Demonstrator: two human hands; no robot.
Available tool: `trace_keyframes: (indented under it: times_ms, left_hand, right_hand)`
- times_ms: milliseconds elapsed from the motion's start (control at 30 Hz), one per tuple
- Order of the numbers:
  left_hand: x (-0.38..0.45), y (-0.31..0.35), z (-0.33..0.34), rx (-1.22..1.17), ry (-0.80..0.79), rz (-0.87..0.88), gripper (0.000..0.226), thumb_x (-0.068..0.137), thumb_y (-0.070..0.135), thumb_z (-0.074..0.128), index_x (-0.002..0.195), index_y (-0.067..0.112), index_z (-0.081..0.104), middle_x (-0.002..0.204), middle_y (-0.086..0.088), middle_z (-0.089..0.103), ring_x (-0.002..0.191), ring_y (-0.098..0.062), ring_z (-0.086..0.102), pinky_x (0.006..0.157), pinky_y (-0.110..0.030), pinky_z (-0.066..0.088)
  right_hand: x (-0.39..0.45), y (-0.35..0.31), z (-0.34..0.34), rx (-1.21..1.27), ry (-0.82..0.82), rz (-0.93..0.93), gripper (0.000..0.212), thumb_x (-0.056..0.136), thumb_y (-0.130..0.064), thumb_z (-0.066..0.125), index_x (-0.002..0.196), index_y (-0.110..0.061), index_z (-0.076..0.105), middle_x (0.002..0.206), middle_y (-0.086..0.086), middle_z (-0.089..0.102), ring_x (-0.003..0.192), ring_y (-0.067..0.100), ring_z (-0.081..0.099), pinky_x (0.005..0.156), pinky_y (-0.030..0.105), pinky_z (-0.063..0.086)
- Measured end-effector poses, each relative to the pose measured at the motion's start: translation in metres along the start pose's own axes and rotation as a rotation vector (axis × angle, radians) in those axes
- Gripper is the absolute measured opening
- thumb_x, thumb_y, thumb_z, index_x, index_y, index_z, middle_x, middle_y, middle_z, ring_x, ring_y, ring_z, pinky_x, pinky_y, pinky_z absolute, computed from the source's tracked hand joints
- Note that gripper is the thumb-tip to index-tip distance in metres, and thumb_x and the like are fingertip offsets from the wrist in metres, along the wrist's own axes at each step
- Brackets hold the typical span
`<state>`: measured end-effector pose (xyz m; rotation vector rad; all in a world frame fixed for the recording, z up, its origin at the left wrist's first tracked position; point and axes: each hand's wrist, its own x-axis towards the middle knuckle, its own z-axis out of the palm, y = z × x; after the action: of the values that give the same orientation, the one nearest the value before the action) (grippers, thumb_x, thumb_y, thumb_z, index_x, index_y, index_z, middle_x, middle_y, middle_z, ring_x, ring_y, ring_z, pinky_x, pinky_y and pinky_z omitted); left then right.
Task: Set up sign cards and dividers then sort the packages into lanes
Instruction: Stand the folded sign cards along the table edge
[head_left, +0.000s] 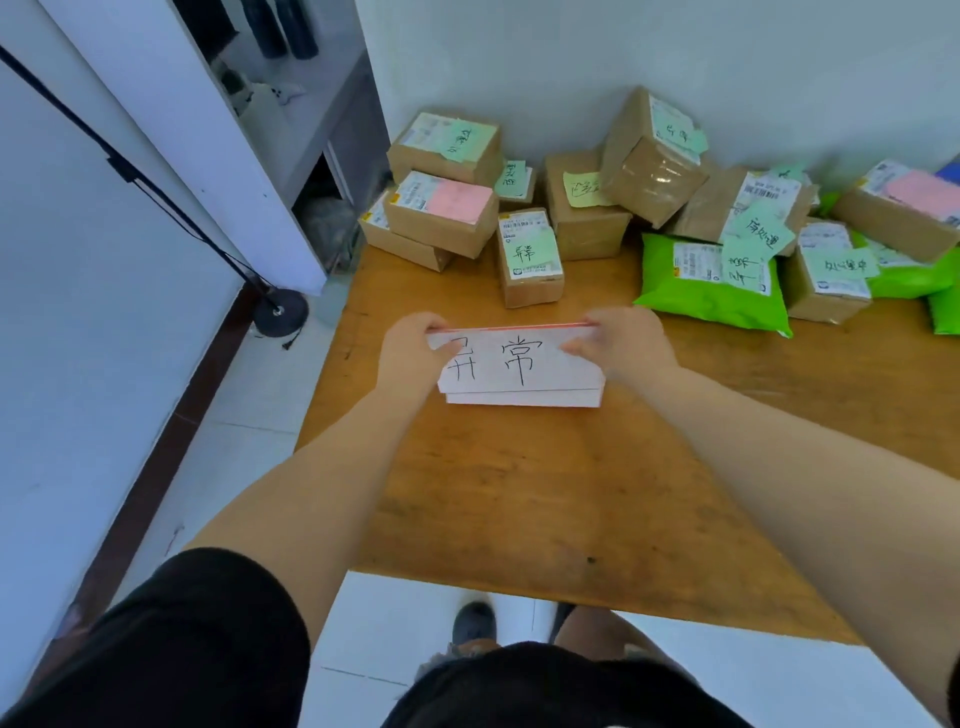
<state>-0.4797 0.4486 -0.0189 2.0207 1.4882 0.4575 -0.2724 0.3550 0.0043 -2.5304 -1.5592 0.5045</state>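
White folded paper sign card (519, 364), handwritten: left hand (410, 358) and right hand (623, 348) pinch its ends; seat level, writing facing near.

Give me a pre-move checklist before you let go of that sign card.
1. Both hands on the sign card: ok, left hand and right hand pinch its top corners.
2. Writing faces the person: ok.
3. Card stands by itself: cannot tell, hands hold it.
4. Bare wooden table in front of the card for lanes: ok.
5. Packages sorted: not ok, cardboard boxes and green mailers lie piled by the wall.
6. Dividers out: cannot tell, none seen.
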Motion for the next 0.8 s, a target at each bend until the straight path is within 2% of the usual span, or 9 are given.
trace_keyframes:
  times_ms: [167, 267, 433, 533, 633, 733, 800]
  left_hand:
    - [-0.006, -0.003, -0.043, -0.046, 0.056, 0.099, 0.025, 0.085, 0.024, 0.065, 0.107, 0.013, 0.062, 0.11, -0.002, 0.06, 0.105, -0.016, 0.053, 0.081, -0.021, 0.034]
    - [-0.016, -0.02, -0.068, 0.006, 0.046, 0.172, 0.025, 0.084, 0.028, 0.066, 0.105, 0.013, 0.064, 0.109, -0.002, 0.062, 0.102, -0.014, 0.052, 0.08, -0.021, 0.034]
    - [-0.035, -0.046, -0.1, -0.026, 0.056, 0.192, 0.026, 0.082, 0.026, 0.07, 0.103, 0.012, 0.066, 0.106, -0.004, 0.063, 0.099, -0.016, 0.054, 0.08, -0.023, 0.038]
    - [-0.051, -0.064, -0.113, -0.002, 0.025, 0.212, 0.028, 0.08, 0.028, 0.071, 0.103, 0.012, 0.066, 0.098, 0.001, 0.06, 0.092, -0.013, 0.051, 0.077, -0.024, 0.038]
    - [-0.069, -0.082, -0.117, 0.019, -0.023, 0.199, 0.028, 0.081, 0.028, 0.071, 0.104, 0.013, 0.066, 0.096, 0.003, 0.058, 0.089, -0.012, 0.05, 0.075, -0.023, 0.037]
    - [-0.085, -0.099, -0.112, 0.038, -0.096, 0.16, 0.024, 0.081, 0.026, 0.07, 0.1, 0.011, 0.067, 0.095, 0.001, 0.06, 0.087, -0.012, 0.049, 0.069, -0.021, 0.035]
    - [-0.092, -0.11, -0.106, 0.082, -0.129, 0.143, 0.022, 0.081, 0.025, 0.071, 0.096, 0.01, 0.068, 0.096, -0.003, 0.064, 0.089, -0.015, 0.053, 0.072, -0.023, 0.036]
  right_hand:
    - [-0.024, -0.026, -0.013, 0.138, 0.118, -0.017, 0.05, 0.084, -0.043, 0.063, 0.126, -0.016, 0.059, 0.13, 0.005, 0.06, 0.121, 0.023, 0.052, 0.098, 0.032, 0.039]
    - [-0.043, -0.046, -0.014, 0.167, 0.121, -0.061, 0.048, 0.084, -0.041, 0.064, 0.124, -0.015, 0.06, 0.128, 0.004, 0.061, 0.119, 0.022, 0.053, 0.098, 0.032, 0.04]
    - [-0.078, -0.077, -0.009, 0.244, 0.156, -0.122, 0.047, 0.083, -0.04, 0.067, 0.12, -0.012, 0.062, 0.126, 0.006, 0.061, 0.118, 0.023, 0.053, 0.098, 0.033, 0.04]
    - [-0.1, -0.091, -0.004, 0.165, 0.134, -0.17, 0.047, 0.086, -0.04, 0.063, 0.124, -0.012, 0.06, 0.128, 0.006, 0.06, 0.119, 0.023, 0.051, 0.094, 0.03, 0.039]
    - [-0.117, -0.101, 0.008, 0.089, 0.08, -0.178, 0.051, 0.087, -0.042, 0.06, 0.127, -0.012, 0.056, 0.131, 0.006, 0.058, 0.122, 0.024, 0.049, 0.099, 0.032, 0.038]
    - [-0.125, -0.107, 0.03, 0.009, -0.001, -0.159, 0.051, 0.087, -0.047, 0.058, 0.127, -0.015, 0.057, 0.13, 0.004, 0.059, 0.121, 0.023, 0.05, 0.098, 0.033, 0.039]
    - [-0.127, -0.109, 0.046, -0.017, -0.047, -0.136, 0.052, 0.086, -0.049, 0.057, 0.127, -0.016, 0.056, 0.13, 0.004, 0.058, 0.121, 0.023, 0.05, 0.098, 0.033, 0.04]
